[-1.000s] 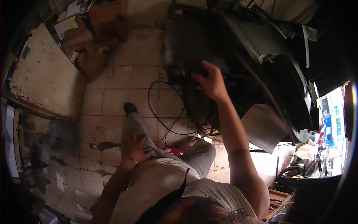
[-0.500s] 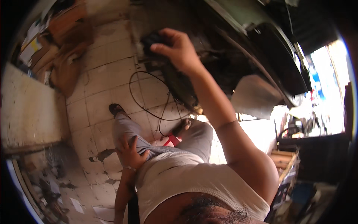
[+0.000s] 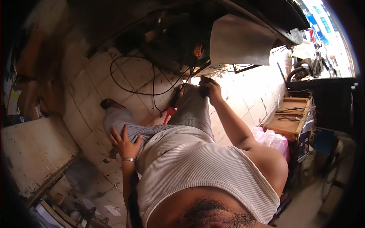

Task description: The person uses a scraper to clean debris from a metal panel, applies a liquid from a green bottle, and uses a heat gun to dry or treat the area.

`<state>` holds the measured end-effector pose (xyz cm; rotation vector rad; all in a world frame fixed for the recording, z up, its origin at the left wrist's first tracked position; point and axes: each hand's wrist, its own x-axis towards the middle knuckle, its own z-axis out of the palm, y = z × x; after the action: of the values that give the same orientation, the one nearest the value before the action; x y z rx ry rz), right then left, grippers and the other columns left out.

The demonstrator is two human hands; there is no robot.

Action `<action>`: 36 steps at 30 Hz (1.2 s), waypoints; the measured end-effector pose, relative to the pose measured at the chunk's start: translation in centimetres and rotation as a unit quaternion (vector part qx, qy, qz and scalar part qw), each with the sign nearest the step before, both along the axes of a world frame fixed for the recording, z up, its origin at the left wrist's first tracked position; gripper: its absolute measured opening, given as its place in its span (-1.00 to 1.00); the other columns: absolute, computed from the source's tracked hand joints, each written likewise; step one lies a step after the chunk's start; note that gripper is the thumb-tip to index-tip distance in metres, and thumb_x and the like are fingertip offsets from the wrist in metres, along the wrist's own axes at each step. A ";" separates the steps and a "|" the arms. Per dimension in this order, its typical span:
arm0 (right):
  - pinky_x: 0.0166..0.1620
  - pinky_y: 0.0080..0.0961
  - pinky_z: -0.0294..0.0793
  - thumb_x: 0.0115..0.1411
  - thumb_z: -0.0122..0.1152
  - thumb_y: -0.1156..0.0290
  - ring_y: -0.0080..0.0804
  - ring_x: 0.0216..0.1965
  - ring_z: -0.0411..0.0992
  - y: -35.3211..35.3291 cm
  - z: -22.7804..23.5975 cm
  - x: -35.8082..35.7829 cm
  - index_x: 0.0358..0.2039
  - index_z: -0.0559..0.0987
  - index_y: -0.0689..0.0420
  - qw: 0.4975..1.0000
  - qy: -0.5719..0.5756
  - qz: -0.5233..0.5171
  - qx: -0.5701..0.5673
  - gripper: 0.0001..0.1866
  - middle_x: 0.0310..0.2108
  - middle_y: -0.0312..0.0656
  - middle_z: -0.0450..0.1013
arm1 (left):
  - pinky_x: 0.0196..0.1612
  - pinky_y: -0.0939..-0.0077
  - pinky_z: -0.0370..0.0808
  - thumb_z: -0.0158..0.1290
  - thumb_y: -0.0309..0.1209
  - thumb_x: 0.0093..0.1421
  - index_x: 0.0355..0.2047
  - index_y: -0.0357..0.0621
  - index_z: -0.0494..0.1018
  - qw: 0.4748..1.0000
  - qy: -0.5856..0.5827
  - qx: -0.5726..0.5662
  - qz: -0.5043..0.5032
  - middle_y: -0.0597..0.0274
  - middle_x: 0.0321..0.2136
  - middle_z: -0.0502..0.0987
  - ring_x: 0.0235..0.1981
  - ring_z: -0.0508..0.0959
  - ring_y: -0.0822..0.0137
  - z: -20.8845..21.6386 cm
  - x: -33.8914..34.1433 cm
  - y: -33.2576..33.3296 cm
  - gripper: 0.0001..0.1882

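Note:
My left hand (image 3: 124, 142) lies on the grey trousers (image 3: 152, 131) over my left thigh, its fingers spread. My right hand (image 3: 213, 91) is closed round a small black object (image 3: 205, 86), held beside my right knee. The kind of object cannot be made out, since it is dark and the fingers cover part of it. A thin black cable (image 3: 111, 72) loops across the floor in front of my legs. Beyond the right knee an orange-and-black thing (image 3: 197, 51) shows against a dark machine-like bulk (image 3: 144, 41).
A pale metal sheet (image 3: 241, 41) hangs at the upper right. Wooden crate-like pieces (image 3: 289, 114) and pink plastic-wrapped bundles (image 3: 272, 140) sit to my right. At the left stands a worn whitish panel (image 3: 34, 152). Red plastic (image 3: 169, 113) shows between my legs on the tiled floor (image 3: 87, 98).
My right hand has come down and back from the upper middle to beside my right knee, with the black object in it. The view has turned; my left hand stays on the thigh.

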<state>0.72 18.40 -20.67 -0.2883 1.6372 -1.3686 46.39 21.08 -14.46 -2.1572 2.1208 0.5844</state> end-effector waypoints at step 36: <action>0.23 -0.28 0.24 0.31 -0.09 -0.11 -0.09 0.16 0.35 12.0 -12.2 2.7 0.14 0.47 0.28 0.976 0.047 0.148 0.153 -0.31 0.11 0.08 0.43 | 0.36 0.10 0.12 0.25 0.20 -0.02 0.37 0.08 0.12 0.990 0.107 0.095 -0.001 -0.12 0.43 -0.23 0.44 -0.12 -0.09 -6.1 1.4 -7.8 0.03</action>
<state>3.46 30.44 -32.82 -0.4001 1.7738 -0.8783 47.84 13.31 -20.56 -2.0708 2.0646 1.0167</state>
